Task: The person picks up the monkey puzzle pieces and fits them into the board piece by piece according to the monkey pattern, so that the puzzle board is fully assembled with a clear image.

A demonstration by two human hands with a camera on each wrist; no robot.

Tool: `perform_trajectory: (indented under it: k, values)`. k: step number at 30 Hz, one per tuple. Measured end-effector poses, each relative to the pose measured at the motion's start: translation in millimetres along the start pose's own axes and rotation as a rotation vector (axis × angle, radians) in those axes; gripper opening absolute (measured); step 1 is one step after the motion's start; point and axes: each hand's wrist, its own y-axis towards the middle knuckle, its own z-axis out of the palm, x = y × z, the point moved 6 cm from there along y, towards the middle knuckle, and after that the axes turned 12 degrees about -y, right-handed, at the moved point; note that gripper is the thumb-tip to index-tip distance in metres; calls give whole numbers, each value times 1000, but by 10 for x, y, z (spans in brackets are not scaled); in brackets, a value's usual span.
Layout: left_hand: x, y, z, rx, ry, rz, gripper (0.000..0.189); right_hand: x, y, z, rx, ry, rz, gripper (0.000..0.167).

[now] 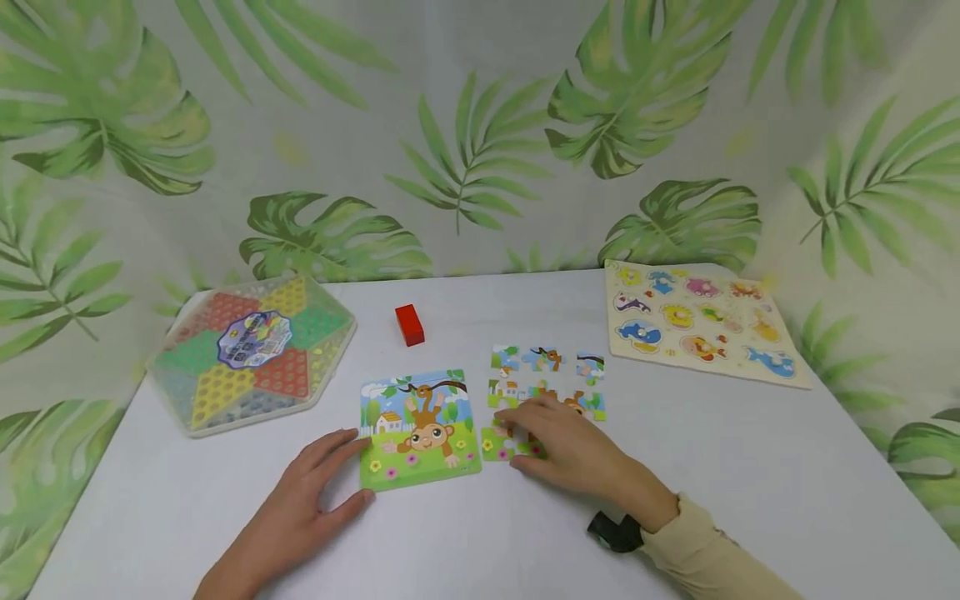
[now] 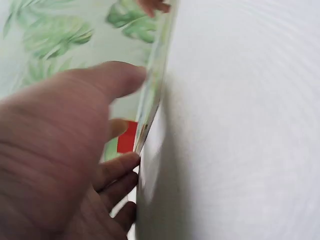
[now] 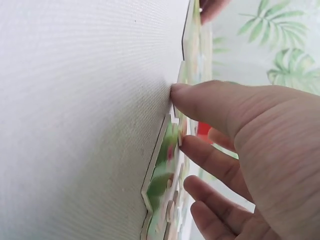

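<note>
A square puzzle board point(image 1: 408, 477) with a monkey picture lies flat on the white table. My left hand point(image 1: 311, 492) rests at its left side, thumb by the near corner and fingertips at the edge. In the left wrist view, the thumb point(image 2: 117, 80) and fingers stand along the board's thin edge point(image 2: 155, 95). Over the loose puzzle pieces point(image 1: 543, 360) to the right, my right hand point(image 1: 566, 442) is spread and covers some of them. Its thumb point(image 3: 200, 97) touches down at the near edge of the pieces, and the fingertips reach over flat-lying puzzle pieces point(image 3: 162, 175).
A red block point(image 1: 409, 325) stands behind the board. At the back left lies a hexagonal game board point(image 1: 255, 358) with coloured dimpled sections. A wooden sea-animal puzzle point(image 1: 675, 337) lies at the back right. A leaf-patterned cloth point(image 1: 495, 233) hangs behind the table.
</note>
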Motion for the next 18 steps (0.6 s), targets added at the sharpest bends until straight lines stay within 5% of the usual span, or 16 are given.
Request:
perform_trajectory:
  k: [4, 18]
  values:
    - [8, 47, 26, 41, -16, -80, 69, 0, 38, 1, 19, -15, -1, 49]
    - [77, 50, 87, 43, 18, -96, 72, -20, 44, 4, 53, 43, 20, 43]
